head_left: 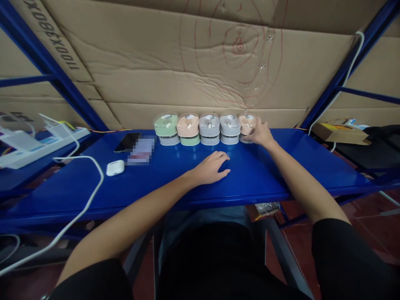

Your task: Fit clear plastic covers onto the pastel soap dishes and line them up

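Along the back of a blue metal shelf stands a row of several stacked pairs of oval plastic containers. From the left, the top ones are green, peach, grey, grey and peach. My right hand grips the peach container at the far right end of the row, partly hiding its right side. My left hand rests palm down on the shelf, holding nothing, just in front of the grey stacks.
To the left lie a black phone, a pixelated paper, a white earbud case and a white power strip with a white cable. Cardboard sheets and blue steel uprights stand behind. A cardboard box sits at right.
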A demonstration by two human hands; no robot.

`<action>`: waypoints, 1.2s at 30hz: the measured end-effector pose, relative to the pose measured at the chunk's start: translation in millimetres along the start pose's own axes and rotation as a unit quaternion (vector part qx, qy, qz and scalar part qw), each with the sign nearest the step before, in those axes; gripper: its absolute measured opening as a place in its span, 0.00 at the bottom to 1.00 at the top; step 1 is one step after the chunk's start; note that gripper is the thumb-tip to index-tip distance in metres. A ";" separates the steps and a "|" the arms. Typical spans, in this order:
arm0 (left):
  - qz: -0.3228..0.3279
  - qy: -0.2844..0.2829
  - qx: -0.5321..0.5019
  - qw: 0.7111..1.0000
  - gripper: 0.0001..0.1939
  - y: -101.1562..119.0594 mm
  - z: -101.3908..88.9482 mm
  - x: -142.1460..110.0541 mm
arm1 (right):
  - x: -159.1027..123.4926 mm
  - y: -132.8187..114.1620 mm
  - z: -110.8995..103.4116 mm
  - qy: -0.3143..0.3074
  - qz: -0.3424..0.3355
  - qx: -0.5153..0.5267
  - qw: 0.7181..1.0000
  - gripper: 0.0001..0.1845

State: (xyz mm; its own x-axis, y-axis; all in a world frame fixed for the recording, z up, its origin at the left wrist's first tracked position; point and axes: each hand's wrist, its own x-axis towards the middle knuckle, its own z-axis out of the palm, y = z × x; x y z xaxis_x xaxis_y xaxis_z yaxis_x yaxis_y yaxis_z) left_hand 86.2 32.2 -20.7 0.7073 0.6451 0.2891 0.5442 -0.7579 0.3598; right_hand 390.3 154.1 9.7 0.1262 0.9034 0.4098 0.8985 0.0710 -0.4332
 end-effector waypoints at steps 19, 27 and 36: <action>-0.006 0.005 0.011 1.000 0.20 -6.3 -0.6 -0.2 | -11.3 -67.8 7.2 -0.020 -0.335 -0.204 0.920 0.54; -0.005 0.019 -0.019 1.000 0.18 -6.0 -1.3 -2.3 | -35.8 -62.6 -9.4 -0.007 -0.360 -0.159 0.919 0.42; -0.103 0.199 -0.238 0.945 0.28 -24.3 -23.0 2.7 | -66.8 -59.5 -67.6 0.063 -0.313 0.015 0.948 0.41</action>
State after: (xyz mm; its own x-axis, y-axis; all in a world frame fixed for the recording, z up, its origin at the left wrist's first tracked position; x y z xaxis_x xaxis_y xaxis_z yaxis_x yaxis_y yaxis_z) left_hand 64.5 54.6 -8.3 0.3316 0.8314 0.4460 0.3202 -0.5438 0.7757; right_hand 356.8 61.0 62.3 -0.3770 0.6230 0.6854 0.8021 0.5897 -0.0948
